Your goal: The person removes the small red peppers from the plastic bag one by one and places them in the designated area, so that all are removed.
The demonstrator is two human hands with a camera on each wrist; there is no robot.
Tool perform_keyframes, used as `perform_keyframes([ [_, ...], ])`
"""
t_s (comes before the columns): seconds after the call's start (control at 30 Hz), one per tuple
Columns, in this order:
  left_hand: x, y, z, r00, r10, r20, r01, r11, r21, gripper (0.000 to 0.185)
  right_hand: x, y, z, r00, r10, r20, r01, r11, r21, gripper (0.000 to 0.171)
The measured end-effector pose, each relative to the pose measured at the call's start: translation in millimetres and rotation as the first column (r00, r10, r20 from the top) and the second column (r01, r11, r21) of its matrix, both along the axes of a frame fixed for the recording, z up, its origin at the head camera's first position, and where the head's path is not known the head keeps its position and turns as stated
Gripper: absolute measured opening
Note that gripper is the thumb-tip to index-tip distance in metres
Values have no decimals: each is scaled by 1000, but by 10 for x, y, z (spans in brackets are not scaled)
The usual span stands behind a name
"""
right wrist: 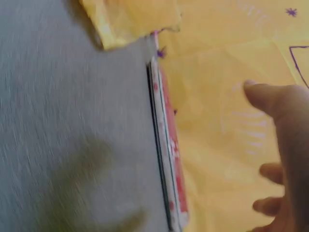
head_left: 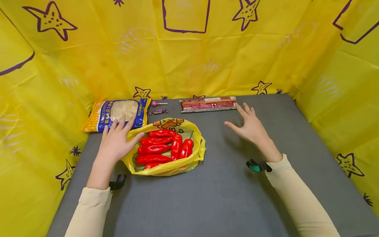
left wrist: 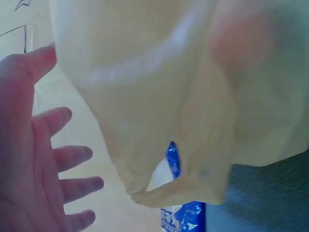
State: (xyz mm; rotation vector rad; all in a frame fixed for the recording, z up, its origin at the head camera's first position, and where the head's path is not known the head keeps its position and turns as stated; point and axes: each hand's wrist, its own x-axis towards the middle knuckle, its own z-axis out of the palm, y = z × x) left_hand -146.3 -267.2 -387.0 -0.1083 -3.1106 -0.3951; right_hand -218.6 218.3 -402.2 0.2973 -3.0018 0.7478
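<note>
Left hand by the yellow bag of red peppers on the table, right hand near a red packet, both spread and empty, I seem between grips, the next move probably needing a pinch on the bag.

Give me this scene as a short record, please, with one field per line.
Left hand: fingers spread, at the left side of the yellow bag; contact unclear
Right hand: fingers spread, holding nothing, near the long red packet
Bag contents: red peppers, seven visible
Bag state: mouth open
Back left: blue-and-yellow packet, partly hidden by the left hand
Between packets: pink lollipop and purple wrapped candy
Surface: grey table
Surround: yellow printed cloth
</note>
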Motion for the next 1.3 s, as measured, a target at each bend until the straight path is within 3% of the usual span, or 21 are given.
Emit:
perform_keyframes([
  [0.13, 114, -45, -9, 999, -35, -19, 37, 993, 108, 81, 21, -162, -113, 996, 30, -86, -45, 982, -182, 89],
  [0.33, 290, -92, 5, 992, -26, -126, 56, 969, 239, 67, 38, -473, -201, 983, 50, -178, -119, 909, -400, 74],
  [0.5, 392, -110, -60, 968, 5, -250, 81, 940, 331, 55, 54, -726, -193, 974, 62, -219, -162, 865, -476, 70],
  [0.73, 409, -115, -342, 922, -3, -387, 155, 919, 362, 47, 84, -1078, -146, 954, 137, -266, -260, 822, -507, 64],
  [0.87, 429, -117, -473, 920, 3, -391, 144, 927, 346, 46, 74, -1227, -135, 939, 193, -284, -316, 807, -499, 57],
  [1.07, 494, -153, -633, 946, -23, -324, 146, 921, 361, 49, 37, -1408, -94, 927, 266, -265, -368, 785, -499, 50],
  [1.3, 521, -128, -764, 962, -13, -273, 145, 871, 469, 53, -27, -1615, 30, 921, 336, -195, -389, 795, -466, 40],
])
